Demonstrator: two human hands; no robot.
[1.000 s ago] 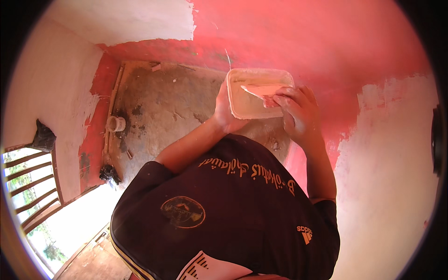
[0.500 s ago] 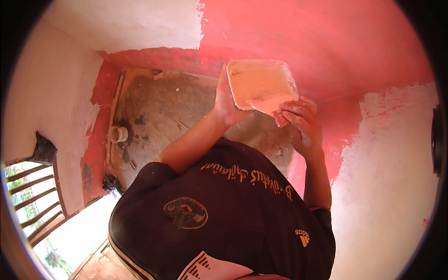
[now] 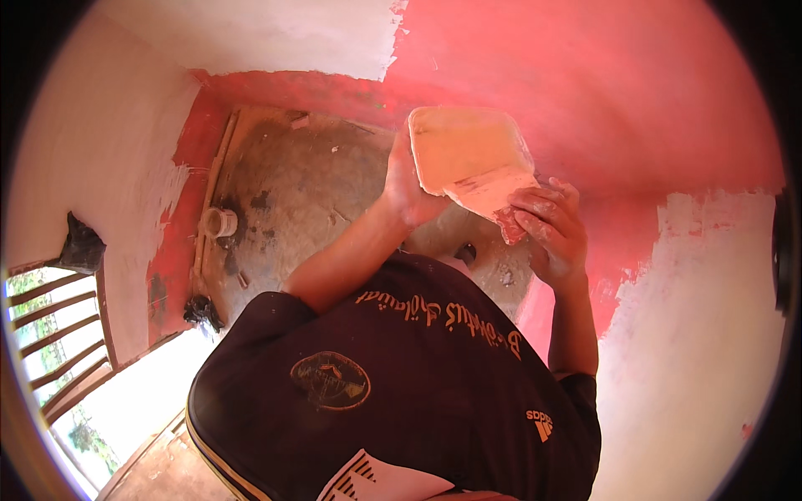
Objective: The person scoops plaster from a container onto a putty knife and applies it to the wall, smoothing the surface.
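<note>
A shallow rectangular tub [image 3: 455,144] with rounded corners and a pale, smeared rim is raised in front of my chest. My left hand [image 3: 408,188] is closed around its left side, with the thumb and palm against the wall and the other fingers hidden underneath. My right hand [image 3: 553,230], speckled with white, grips a flat, putty-smeared scraper [image 3: 489,190] with a reddish end. The scraper's broad pale edge lies over the tub's lower right rim. How much material sits inside the tub is hard to make out.
Red walls [image 3: 576,100] partly coated in white surround me. On the dirty floor [image 3: 292,184] stands a small white bucket [image 3: 220,223] by the left wall. A barred window [image 3: 58,334] is at the left, with black plastic [image 3: 82,244] hanging above it.
My right hand has moved slightly down and to the right with the scraper, so more of its pale face shows. The tub stays nearly in place while the view has shifted a little.
</note>
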